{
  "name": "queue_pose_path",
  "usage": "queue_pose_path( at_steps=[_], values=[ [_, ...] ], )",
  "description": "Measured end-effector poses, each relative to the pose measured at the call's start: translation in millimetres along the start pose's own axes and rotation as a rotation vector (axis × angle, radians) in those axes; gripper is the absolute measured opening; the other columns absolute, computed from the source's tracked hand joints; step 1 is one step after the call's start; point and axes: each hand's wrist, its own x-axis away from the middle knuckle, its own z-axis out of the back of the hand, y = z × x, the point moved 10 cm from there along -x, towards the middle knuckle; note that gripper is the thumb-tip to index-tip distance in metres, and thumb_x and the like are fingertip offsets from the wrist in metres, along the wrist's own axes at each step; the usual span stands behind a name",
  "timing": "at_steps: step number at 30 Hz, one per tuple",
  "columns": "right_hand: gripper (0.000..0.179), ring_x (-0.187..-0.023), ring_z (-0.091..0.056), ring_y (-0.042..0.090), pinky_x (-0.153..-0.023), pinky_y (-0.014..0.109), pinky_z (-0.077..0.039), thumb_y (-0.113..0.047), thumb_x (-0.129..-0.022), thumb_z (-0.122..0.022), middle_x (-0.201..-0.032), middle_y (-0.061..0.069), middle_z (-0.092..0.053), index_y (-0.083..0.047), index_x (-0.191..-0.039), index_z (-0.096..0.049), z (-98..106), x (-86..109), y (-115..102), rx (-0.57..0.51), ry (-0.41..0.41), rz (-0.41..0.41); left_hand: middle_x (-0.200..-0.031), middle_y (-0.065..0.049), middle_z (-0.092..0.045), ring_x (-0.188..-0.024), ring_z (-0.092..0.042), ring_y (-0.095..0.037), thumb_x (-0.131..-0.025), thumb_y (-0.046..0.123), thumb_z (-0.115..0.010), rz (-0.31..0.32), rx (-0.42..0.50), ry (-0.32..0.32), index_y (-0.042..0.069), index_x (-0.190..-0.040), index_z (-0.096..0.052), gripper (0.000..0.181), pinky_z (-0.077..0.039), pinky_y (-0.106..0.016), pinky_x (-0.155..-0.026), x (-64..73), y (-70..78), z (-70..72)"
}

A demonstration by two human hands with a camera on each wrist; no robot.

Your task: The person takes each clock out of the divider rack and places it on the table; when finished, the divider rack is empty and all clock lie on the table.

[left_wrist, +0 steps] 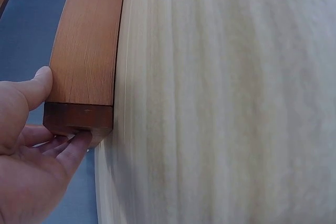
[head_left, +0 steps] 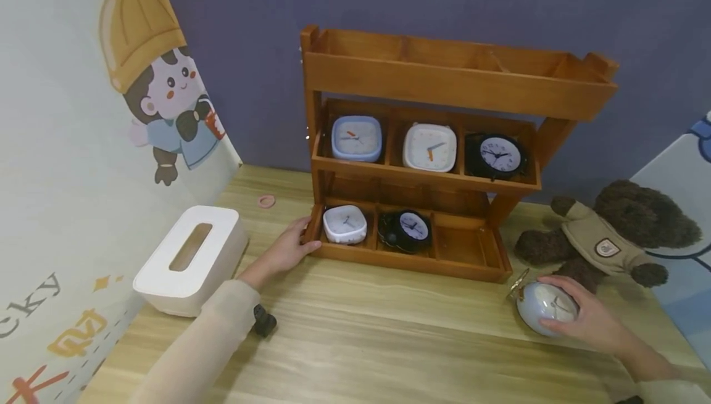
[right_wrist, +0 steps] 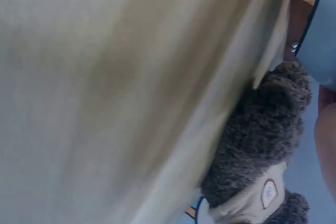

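My left hand (head_left: 286, 247) grips the lower left corner of a wooden rack (head_left: 444, 86). In the left wrist view, the thumb lies along one side of the rack's board (left_wrist: 86, 40) and the fingers curl at its end. At the right, my right hand (head_left: 591, 317) holds a rounded pale blue alarm clock (head_left: 536, 311) with gold-coloured metal parts at its left end. Part of that clock (right_wrist: 320, 40) shows at the right wrist view's edge. The middle tier carries a blue clock (head_left: 357, 139), a white clock (head_left: 430, 147) and a black clock (head_left: 500, 154).
On the bottom tier sit a white clock (head_left: 345, 224) and a black clock (head_left: 408, 231). A brown teddy bear (head_left: 597, 237) lies right of the rack. To the left stand a white tissue box (head_left: 228, 231) and a small pink ring (head_left: 266, 201). Walls bound the table behind and at left.
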Motion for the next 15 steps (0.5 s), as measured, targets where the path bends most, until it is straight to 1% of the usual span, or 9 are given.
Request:
queue_pose_path(
  at_steps=[3,6,8,12,15],
  values=[
    [0.073,-0.103,-0.043,-0.009,-0.066,0.021,-0.046,-0.006,-0.065,-0.090,-0.125,-0.027,-0.042,-0.002,-0.129,-0.055,-1.9,0.1,1.0,0.020,0.020,0.019,-0.146,-0.034,-0.030,-0.125,-0.044,-0.047,-0.096,0.012,-0.063,-0.011,0.005,0.000,-0.015,-0.144,-0.027,0.066,-0.038,-0.051,-0.104,-2.7,2.6,0.5],
    [0.073,-0.106,-0.040,-0.010,-0.070,0.020,-0.043,-0.011,-0.063,-0.092,-0.125,-0.024,-0.044,-0.003,-0.127,-0.057,-2.8,-3.7,-1.3,0.056,0.037,0.029,-0.146,-0.035,-0.031,-0.124,-0.044,-0.048,-0.096,0.012,-0.063,-0.012,0.008,0.004,-0.015,-0.144,-0.027,0.066,-0.039,-0.052,-0.104,-2.9,2.9,2.6],
    [0.073,-0.105,-0.041,-0.009,-0.070,0.022,-0.044,-0.014,-0.064,-0.092,-0.124,-0.022,-0.044,-0.004,-0.127,-0.057,-3.4,-6.3,-1.7,0.074,0.039,0.022,-0.145,-0.035,-0.031,-0.123,-0.045,-0.049,-0.096,0.012,-0.063,-0.013,0.001,0.004,-0.016,-0.144,-0.028,0.065,-0.039,-0.052,-0.103,-2.0,2.5,3.2],
    [0.072,-0.102,-0.044,-0.005,-0.068,0.031,-0.046,-0.019,-0.066,-0.092,-0.123,-0.018,-0.046,-0.005,-0.128,-0.057,-6.0,-7.9,0.3,0.104,0.027,0.001,-0.145,-0.035,-0.030,-0.123,-0.044,-0.049,-0.096,0.012,-0.063,-0.008,0.001,-0.004,-0.015,-0.144,-0.027,0.066,-0.039,-0.053,-0.103,-0.9,1.3,1.9],
    [0.072,-0.097,-0.048,-0.001,-0.066,0.033,-0.047,-0.019,-0.066,-0.092,-0.121,-0.010,-0.049,-0.005,-0.127,-0.057,-8.9,-6.0,2.4,0.101,0.017,-0.011,-0.145,-0.035,-0.030,-0.123,-0.044,-0.049,-0.096,0.011,-0.063,-0.009,0.012,-0.011,-0.015,-0.144,-0.027,0.066,-0.040,-0.053,-0.103,-0.6,1.6,0.1]
  ],
)
